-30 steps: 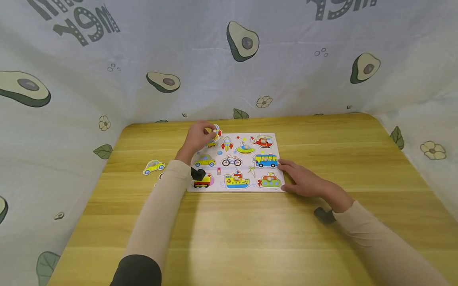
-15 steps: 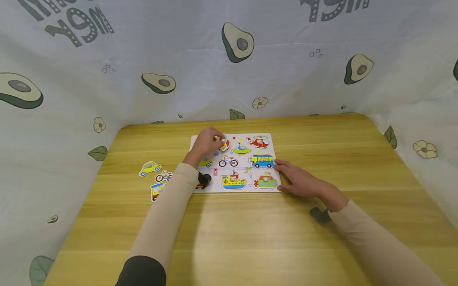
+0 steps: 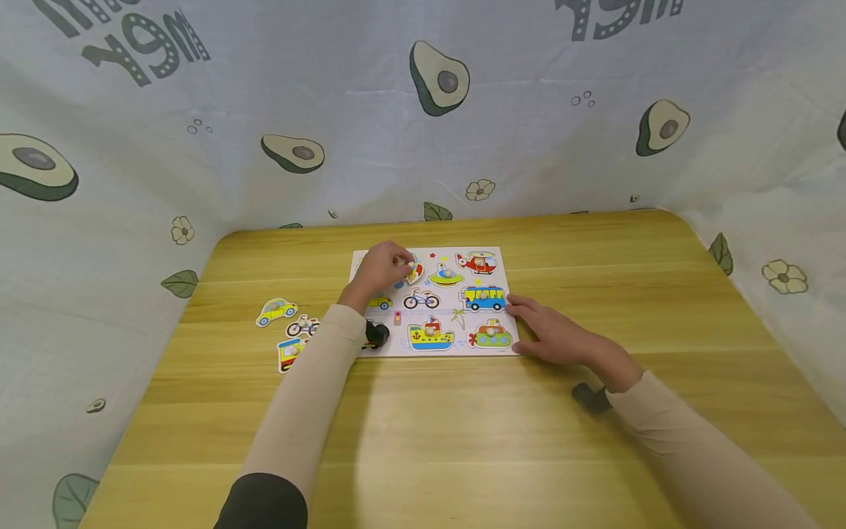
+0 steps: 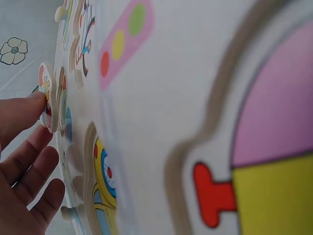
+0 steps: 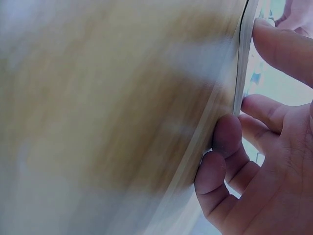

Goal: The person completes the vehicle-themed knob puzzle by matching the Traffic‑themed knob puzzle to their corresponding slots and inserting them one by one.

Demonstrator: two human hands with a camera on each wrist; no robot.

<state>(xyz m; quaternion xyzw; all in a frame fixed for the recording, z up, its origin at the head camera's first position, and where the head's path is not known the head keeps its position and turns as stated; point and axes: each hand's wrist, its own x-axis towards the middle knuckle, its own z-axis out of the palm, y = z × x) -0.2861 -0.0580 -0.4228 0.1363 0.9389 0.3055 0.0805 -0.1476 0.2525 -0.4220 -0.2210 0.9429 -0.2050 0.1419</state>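
Observation:
My left hand (image 3: 378, 272) pinches a rocket puzzle piece (image 3: 415, 270) over the upper middle-left of the white knob puzzle board (image 3: 457, 300). In the left wrist view, the rocket piece (image 4: 47, 100) stands tilted just off the board beside its recess, with the thumb on its face. The other fingers are spread loosely. My right hand (image 3: 555, 334) rests against the board's right edge, fingers and thumb touching it near the front corner. Bicycle (image 3: 421, 298) and yellow car (image 3: 380, 301) recesses show on the board; my left wrist partly hides the train recess.
Left of the board lie a loose yellow car piece (image 3: 276, 311), a bicycle piece (image 3: 302, 326) and a train piece (image 3: 288, 354), partly behind the left sleeve. Helicopter (image 3: 477, 262), saucer (image 3: 446, 275), bus (image 3: 483, 297), boat (image 3: 431, 334) and submarine (image 3: 490, 334) pieces sit in the board.
My left hand has carried the rocket piece from the board's back-left edge forward and right to its recess, tilting it lower. My right hand stays at the board's edge.

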